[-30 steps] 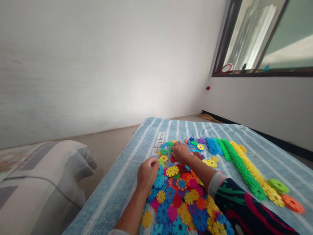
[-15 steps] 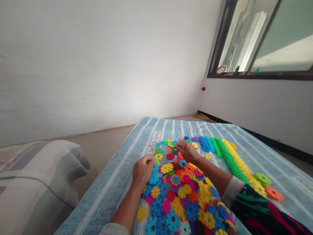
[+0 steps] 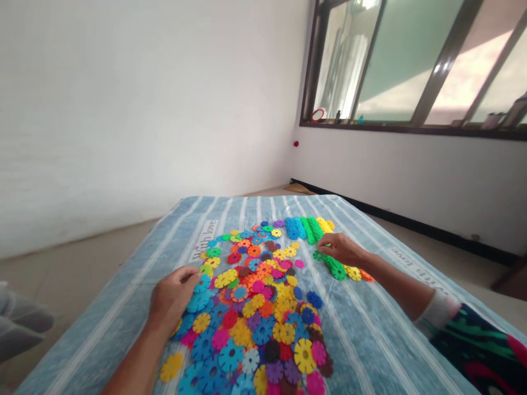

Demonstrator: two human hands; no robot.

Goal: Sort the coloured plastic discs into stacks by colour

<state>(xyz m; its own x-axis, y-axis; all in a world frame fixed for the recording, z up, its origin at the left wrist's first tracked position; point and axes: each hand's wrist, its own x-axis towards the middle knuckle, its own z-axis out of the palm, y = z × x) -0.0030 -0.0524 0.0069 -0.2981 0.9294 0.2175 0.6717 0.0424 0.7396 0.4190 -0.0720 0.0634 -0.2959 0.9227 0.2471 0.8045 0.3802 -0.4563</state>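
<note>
My left hand (image 3: 175, 293) rests at the left edge of a heap of colourful plastic snowflake discs (image 3: 247, 323), its fingers curled together. Its fingertips lie beside a blue disc (image 3: 201, 283) and a lime disc (image 3: 206, 269); what they hold, if anything, is hidden. Over to the right, my right hand (image 3: 341, 250) is closed, with a green snowflake disc (image 3: 317, 255) at its fingertips. This hand is above the green row of stacked discs (image 3: 337, 269), covering part of it. Beside that row lie a yellow row (image 3: 353, 273) and, farther back, blue rows (image 3: 294, 227).
A striped blue cloth (image 3: 135, 307) covers the surface under the discs. A purple disc (image 3: 279, 224) lies near the blue rows, and a single yellow disc (image 3: 172, 367) at the near left. White walls and a window (image 3: 391, 66) stand beyond.
My right hand has moved from the far part of the heap rightward to the green row, with a green disc at its fingers. My left hand stays by the heap's left edge. The view has turned right.
</note>
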